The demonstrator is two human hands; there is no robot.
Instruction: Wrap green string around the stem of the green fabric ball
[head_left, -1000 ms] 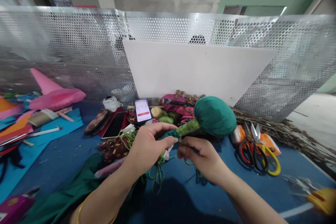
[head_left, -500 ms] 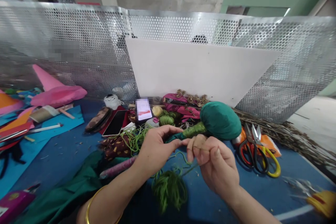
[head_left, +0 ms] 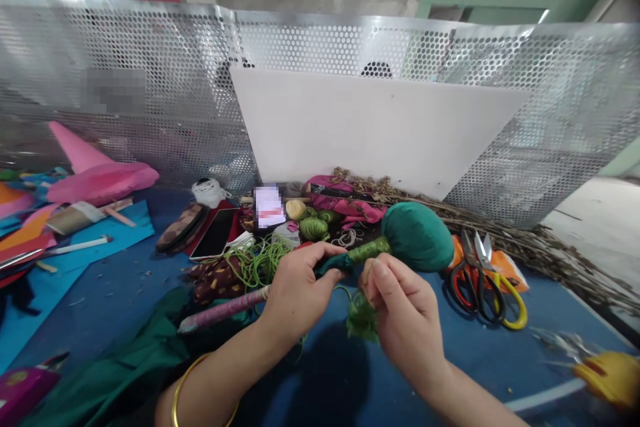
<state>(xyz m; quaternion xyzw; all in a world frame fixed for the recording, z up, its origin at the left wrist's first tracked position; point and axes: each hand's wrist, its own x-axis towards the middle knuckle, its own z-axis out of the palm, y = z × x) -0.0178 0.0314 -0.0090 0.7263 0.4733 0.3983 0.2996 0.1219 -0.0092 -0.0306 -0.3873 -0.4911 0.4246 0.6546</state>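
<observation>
A stick point(head_left: 225, 309) wrapped in pink-purple material ends in a round head covered in dark green cloth point(head_left: 417, 235). Green yarn is wound round the cloth's neck point(head_left: 370, 249), below the head. My left hand point(head_left: 303, 283) is closed round the gathered cloth under that winding, thumb in front. Just right of it, my right hand point(head_left: 403, 303) pinches green yarn between thumb and fingers. A bunched hank of green yarn point(head_left: 363, 317) hangs by the right hand, blurred and partly hidden behind it.
Scissors point(head_left: 477, 280) with black and yellow handles lie to the right on orange plastic. Behind the hands are green yarn balls point(head_left: 315, 227), a lit phone point(head_left: 269, 207) and a dark phone point(head_left: 217, 235). A white board point(head_left: 380, 133) leans against the perforated metal screen point(head_left: 125, 40). Dry twigs point(head_left: 560, 250) lie along the back right.
My right hand has drawn in and turned, its fingers closing nearer the wound neck. The yarn hank has risen from the table towards that hand. My left hand keeps its hold.
</observation>
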